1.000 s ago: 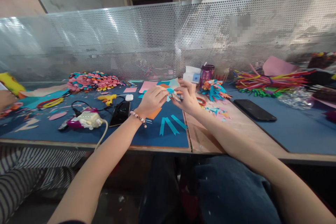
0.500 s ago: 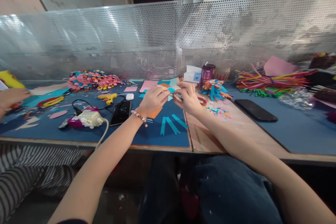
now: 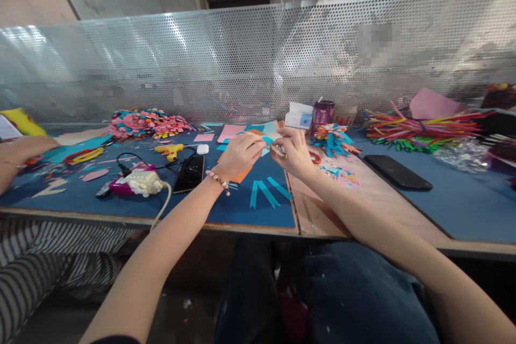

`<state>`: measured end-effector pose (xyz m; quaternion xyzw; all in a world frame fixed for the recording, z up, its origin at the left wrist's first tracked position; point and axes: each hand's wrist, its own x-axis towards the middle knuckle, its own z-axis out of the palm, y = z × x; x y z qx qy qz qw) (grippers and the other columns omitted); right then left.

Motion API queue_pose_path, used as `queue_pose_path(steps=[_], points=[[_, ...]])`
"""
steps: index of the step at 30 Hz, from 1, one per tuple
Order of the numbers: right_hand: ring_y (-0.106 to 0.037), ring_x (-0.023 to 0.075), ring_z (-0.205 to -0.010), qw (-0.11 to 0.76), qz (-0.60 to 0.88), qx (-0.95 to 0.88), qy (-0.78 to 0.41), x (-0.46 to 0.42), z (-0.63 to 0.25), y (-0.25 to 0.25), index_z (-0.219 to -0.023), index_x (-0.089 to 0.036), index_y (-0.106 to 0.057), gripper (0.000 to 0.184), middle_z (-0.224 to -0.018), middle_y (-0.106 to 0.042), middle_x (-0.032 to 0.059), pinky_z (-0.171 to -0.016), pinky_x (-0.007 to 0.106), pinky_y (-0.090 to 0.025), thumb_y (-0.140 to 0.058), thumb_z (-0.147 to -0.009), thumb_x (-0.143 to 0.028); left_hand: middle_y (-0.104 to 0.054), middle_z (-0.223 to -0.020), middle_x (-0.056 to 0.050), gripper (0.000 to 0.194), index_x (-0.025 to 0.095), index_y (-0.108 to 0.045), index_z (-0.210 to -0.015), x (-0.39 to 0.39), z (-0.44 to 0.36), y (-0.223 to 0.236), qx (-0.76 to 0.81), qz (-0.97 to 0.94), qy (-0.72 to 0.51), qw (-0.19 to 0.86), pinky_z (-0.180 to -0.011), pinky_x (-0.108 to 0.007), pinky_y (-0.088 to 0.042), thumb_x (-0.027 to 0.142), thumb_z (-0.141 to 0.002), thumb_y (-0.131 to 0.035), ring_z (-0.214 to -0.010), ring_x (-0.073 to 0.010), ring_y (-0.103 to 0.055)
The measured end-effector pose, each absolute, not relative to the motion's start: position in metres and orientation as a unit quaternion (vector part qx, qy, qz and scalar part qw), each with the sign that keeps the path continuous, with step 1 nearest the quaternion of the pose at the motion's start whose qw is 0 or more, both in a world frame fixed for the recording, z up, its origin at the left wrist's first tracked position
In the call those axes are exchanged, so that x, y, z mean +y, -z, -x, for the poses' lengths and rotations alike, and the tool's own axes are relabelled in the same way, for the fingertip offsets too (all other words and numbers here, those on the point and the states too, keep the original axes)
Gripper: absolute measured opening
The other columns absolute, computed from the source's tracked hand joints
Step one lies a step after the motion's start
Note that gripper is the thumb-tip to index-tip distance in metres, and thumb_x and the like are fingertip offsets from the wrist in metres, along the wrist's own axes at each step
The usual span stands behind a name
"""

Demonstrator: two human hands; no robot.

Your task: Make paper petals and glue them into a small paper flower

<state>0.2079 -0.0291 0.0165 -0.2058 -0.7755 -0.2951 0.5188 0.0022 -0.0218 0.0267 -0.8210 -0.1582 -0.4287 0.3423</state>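
My left hand, with a beaded bracelet at the wrist, is closed at the fingertips on a small teal paper piece. Close beside it on the right, my right hand is pinched round a small tan object, too small and too covered by fingers to name. Both hands are raised over the blue mat. Below them lie several teal paper strips with notched ends. Under and behind my left hand are orange paper and a pink sheet.
Leftward lie a black phone, a yellow glue gun and a power strip with cords. Another person's hand rests at far left. Rightward are a paper pompom, a purple cup, another phone and pipe cleaners.
The view has shifted slightly, so everything sits a little lower and further right. My right hand has turned a little, showing more of the tan object; the fingertips of both hands stay close together.
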Motion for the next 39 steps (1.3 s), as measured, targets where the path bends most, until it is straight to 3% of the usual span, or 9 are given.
queue_pose_path(steps=[39], points=[[-0.052, 0.0271, -0.104, 0.512, 0.201, -0.795, 0.255, -0.0278, -0.2085, -0.014, -0.1, -0.022, -0.054, 0.02, -0.11, -0.052, 0.0127, -0.087, 0.048, -0.046, -0.056, -0.081, -0.016, -0.062, -0.1, -0.006, 0.015, 0.021, -0.057, -0.101, -0.0245, -0.0025, -0.0271, -0.163, 0.833, 0.414, 0.328, -0.08, -0.035, -0.048, 0.018, -0.09, -0.049, -0.097, -0.0188, -0.057]])
